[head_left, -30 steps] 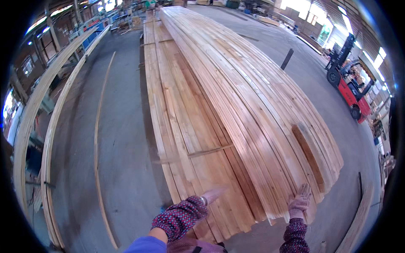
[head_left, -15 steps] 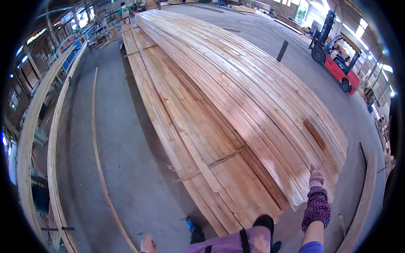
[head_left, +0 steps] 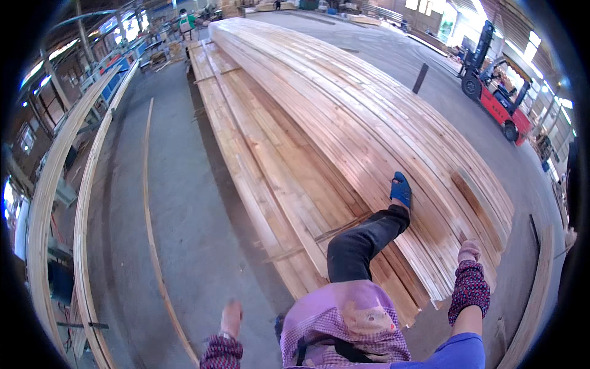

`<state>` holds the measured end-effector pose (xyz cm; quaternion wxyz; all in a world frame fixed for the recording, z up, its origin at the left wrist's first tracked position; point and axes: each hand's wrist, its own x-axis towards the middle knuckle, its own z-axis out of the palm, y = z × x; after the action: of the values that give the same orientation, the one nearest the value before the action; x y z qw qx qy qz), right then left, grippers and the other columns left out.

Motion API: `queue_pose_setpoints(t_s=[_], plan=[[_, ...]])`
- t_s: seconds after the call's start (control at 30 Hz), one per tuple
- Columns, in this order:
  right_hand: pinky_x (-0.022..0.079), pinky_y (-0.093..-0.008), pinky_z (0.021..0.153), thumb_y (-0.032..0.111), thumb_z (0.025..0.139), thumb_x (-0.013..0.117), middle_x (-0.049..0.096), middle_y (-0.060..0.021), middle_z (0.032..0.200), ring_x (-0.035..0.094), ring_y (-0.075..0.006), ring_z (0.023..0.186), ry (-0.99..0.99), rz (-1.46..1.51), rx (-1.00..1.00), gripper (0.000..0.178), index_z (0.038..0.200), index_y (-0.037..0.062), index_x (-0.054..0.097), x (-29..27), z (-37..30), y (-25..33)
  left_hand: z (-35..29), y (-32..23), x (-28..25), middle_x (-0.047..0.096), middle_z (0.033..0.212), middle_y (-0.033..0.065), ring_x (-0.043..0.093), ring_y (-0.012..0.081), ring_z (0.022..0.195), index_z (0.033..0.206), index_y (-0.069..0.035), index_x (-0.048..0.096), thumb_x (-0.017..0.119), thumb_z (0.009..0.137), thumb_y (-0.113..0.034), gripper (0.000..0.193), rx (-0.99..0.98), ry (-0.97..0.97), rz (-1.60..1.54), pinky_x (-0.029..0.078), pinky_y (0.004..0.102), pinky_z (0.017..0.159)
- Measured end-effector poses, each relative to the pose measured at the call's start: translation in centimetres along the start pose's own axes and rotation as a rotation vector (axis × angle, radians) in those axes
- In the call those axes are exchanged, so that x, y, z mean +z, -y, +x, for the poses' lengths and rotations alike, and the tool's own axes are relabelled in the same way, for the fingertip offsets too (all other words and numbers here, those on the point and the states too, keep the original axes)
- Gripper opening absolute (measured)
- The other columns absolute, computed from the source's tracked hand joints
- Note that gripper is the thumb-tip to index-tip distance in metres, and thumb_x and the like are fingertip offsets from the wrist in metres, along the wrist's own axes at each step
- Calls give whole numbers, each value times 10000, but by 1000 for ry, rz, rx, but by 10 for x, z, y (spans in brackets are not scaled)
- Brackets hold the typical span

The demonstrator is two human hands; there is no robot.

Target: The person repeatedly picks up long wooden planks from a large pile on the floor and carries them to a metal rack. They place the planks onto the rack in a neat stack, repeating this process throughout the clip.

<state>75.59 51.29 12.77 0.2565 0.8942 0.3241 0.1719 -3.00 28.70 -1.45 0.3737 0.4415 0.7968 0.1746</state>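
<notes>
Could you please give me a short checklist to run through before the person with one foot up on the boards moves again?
1. Left hand free: ok, nothing visible in it, above the floor.
2. Right hand braced: cannot tell; it is at the near end of the higher board stack, but firm contact is unclear.
3. Raised foot in blue slipper secure: cannot tell; it is on the stack, grip unseen.
4. Stack top bare: not ok, a short brown block lies there.
5. Floor at left unobstructed: not ok, a long thin strip lies there.
6. Forklift apart from stack: ok.
</notes>
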Motion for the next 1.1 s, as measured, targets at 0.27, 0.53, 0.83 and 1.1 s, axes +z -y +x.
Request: queue_pose_setpoints(t_s=[0.27,0.53,0.83,1.1], plan=[[538,-526,725,307,856,602,623,-168,1115,616,-360,1023,116,5,13,347,1058,32,663,-3,10,22,-274,178,-23,545,694,135,571,311,660,846,-34,541,574,851,-273,242,-731,-44,-63,445,463,569],[531,-503,773,365,867,585,613,-173,1156,613,-352,1038,171,125,26,407,1083,28,657,0,2,1,-208,101,-126,462,634,17,509,177,549,827,-62,494,564,896,-359,312,-824,-487,-1074,420,337,461],[523,-478,826,431,880,566,601,-177,1202,609,-343,1054,243,209,95,476,1111,24,650,-22,-1,-2,-63,85,-206,523,718,40,572,184,643,851,-73,523,599,844,-226,171,53,18,300,469,338,545],[418,-434,1006,499,878,548,477,-221,1360,504,-343,1212,44,270,153,725,1370,-16,407,-137,-26,172,276,-33,-400,616,1065,146,573,303,1043,1166,-47,551,562,848,-122,327,486,-214,824,457,455,879]])
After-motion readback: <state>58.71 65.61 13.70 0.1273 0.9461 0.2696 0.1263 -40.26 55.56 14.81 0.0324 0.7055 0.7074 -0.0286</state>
